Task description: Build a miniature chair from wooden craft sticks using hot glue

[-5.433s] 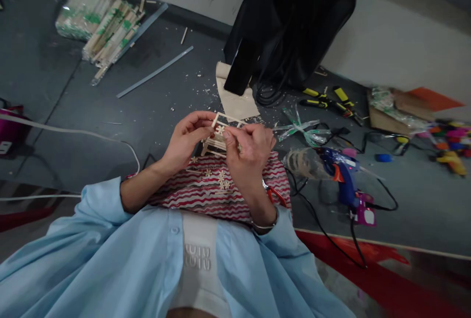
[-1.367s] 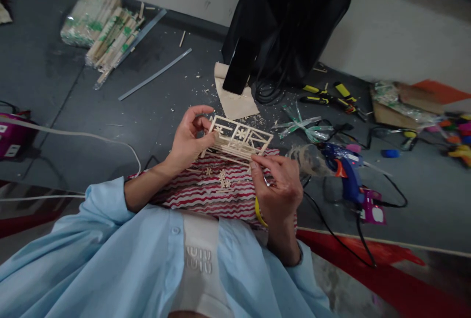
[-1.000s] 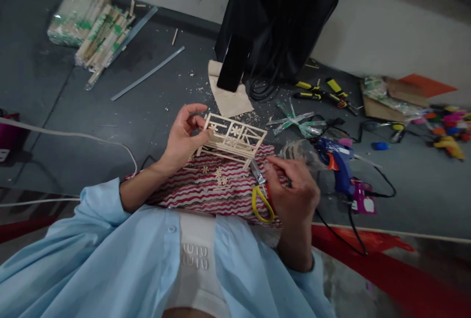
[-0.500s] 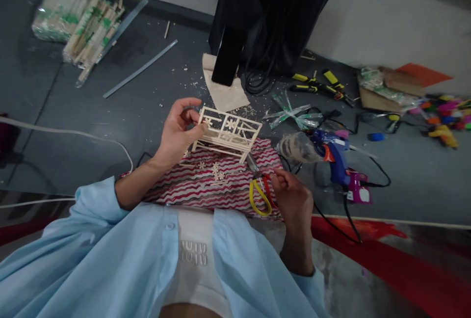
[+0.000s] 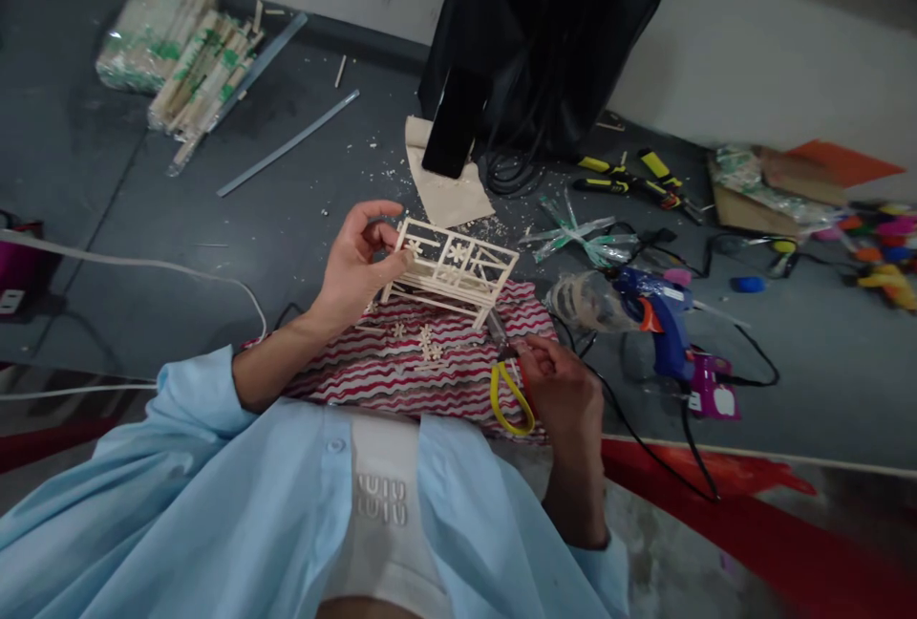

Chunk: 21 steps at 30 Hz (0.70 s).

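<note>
Left grip (image 5: 354, 266) pinching frame (image 5: 445, 281), right grip (image 5: 565, 390) at tool (image 5: 495, 396), hold unclear, flowers (image 5: 427, 344) on cloth (image 5: 358, 378), phone (image 5: 456, 127) beyond, glue gun (image 5: 670, 337) rightward.

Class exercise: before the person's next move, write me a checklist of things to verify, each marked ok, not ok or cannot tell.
1. Left hand holding the wooden stick frame: ok.
2. Right hand firmly gripping the scissors-like tool: cannot tell; fingers partly cover its red handle.
3. Flower-shaped pieces lying on the striped cloth: ok.
4. Crumbs swept up: not ok; scattered across the tabletop.
5. Blue glue gun apart from both hands: ok.
</note>
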{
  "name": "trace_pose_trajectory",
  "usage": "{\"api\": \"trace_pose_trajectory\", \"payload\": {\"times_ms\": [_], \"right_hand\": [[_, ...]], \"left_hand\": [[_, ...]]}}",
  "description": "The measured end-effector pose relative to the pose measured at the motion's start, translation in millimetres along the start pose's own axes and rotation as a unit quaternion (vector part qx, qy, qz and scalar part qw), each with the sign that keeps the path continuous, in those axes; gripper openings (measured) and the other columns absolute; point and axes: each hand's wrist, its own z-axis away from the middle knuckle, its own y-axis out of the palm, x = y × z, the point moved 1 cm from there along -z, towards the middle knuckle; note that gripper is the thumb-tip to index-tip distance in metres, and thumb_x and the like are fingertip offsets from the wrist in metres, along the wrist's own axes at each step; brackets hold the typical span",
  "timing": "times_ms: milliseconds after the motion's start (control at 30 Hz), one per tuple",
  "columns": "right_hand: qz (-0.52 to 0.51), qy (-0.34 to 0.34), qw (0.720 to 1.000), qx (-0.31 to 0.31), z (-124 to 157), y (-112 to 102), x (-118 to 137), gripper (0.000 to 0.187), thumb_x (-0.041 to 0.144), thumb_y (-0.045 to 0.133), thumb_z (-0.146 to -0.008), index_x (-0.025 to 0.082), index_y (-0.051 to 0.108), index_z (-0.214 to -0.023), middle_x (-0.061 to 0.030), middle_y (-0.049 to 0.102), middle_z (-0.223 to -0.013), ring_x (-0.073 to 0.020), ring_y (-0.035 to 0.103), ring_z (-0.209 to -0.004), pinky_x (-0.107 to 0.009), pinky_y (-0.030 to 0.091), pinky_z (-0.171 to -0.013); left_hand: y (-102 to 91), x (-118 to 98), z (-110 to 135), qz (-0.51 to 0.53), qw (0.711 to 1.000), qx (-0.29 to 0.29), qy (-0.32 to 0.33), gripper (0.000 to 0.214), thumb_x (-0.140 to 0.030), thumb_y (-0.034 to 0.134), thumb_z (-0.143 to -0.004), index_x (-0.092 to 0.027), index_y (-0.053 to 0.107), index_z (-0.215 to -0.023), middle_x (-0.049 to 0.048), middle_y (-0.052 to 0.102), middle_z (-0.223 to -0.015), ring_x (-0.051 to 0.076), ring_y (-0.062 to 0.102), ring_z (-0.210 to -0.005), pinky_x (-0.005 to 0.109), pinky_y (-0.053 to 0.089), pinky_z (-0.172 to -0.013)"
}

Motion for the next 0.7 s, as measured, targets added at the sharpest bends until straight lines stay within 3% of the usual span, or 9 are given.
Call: {"api": "trace_pose_trajectory", "payload": {"times_ms": [133, 267, 333, 433, 500, 700], "right_hand": [[-0.02, 0.012, 1.0, -0.003, 0.7, 1.2, 1.9, 0.037, 0.051, 0.062, -0.087, 0.02, 0.08, -0.095, -0.0074, 0.077, -0.079, -0.0204, 0.065, -0.064, -0.033, 0.05, -0.065], [-0.052, -0.016, 0.997, -0.057, 3.5, -5.6, 23.5, 0.029, 0.042, 0.062, -0.09, 0.02, 0.08, -0.091, -0.0065, 0.078, -0.081, -0.0197, 0.067, -0.067, -0.033, 0.052, -0.068], [-0.068, -0.064, 0.992, -0.09, 2.8, -10.1, 45.2, 0.024, 0.038, 0.063, -0.092, 0.021, 0.08, -0.096, -0.0046, 0.078, -0.082, -0.0173, 0.065, -0.064, -0.031, 0.053, -0.066], [-0.09, -0.202, 0.966, -0.136, -3.1, -12.1, 85.4, 0.015, 0.028, 0.065, -0.094, 0.022, 0.079, -0.098, -0.0035, 0.077, -0.085, -0.0174, 0.068, -0.074, -0.031, 0.054, -0.073], [-0.109, -0.263, 0.95, -0.127, -10.6, -8.0, 110.6, 0.014, 0.024, 0.064, -0.096, 0.022, 0.077, -0.101, -0.0036, 0.077, -0.089, -0.0162, 0.068, -0.077, -0.03, 0.054, -0.073], [-0.076, -0.313, 0.938, -0.129, -36.8, 8.1, 154.6, 0.017, 0.025, 0.06, -0.1, 0.022, 0.076, -0.104, -0.0047, 0.07, -0.089, -0.019, 0.066, -0.089, -0.032, 0.052, -0.083]], "left_hand": [[0.4, -0.3, 0.5, -0.005, 1.0, -0.002, -0.007, 0.054, -0.026, 0.09, -0.065, -0.023, 0.06, -0.11, -0.0071, 0.058, -0.074, 0.007, 0.056, -0.067, 0.018, 0.047, -0.064], [-0.1, 0.1, 0.8, -0.01, 1.0, 0.004, -0.002, 0.053, -0.026, 0.088, -0.067, -0.023, 0.059, -0.112, -0.0067, 0.058, -0.075, 0.007, 0.056, -0.068, 0.018, 0.048, -0.066], [-0.4, 0.1, 0.6, -0.005, 1.0, 0.004, -0.005, 0.053, -0.024, 0.088, -0.066, -0.022, 0.06, -0.111, -0.0069, 0.058, -0.074, 0.006, 0.056, -0.067, 0.018, 0.047, -0.065], [-0.3, -0.7, -0.2, 0.009, 1.0, 0.001, -0.012, 0.053, -0.021, 0.088, -0.064, -0.022, 0.06, -0.109, -0.0076, 0.058, -0.073, 0.006, 0.056, -0.066, 0.017, 0.047, -0.064], [0.2, -1.7, -0.5, 0.015, 1.0, 0.0, -0.016, 0.053, -0.02, 0.087, -0.064, -0.021, 0.06, -0.109, -0.0078, 0.059, -0.073, 0.005, 0.056, -0.066, 0.016, 0.047, -0.064], [2.2, -4.3, 0.9, 0.019, 0.999, 0.01, -0.023, 0.049, -0.017, 0.08, -0.067, -0.02, 0.058, -0.11, -0.0075, 0.06, -0.072, 0.006, 0.056, -0.063, 0.017, 0.048, -0.062]]}}
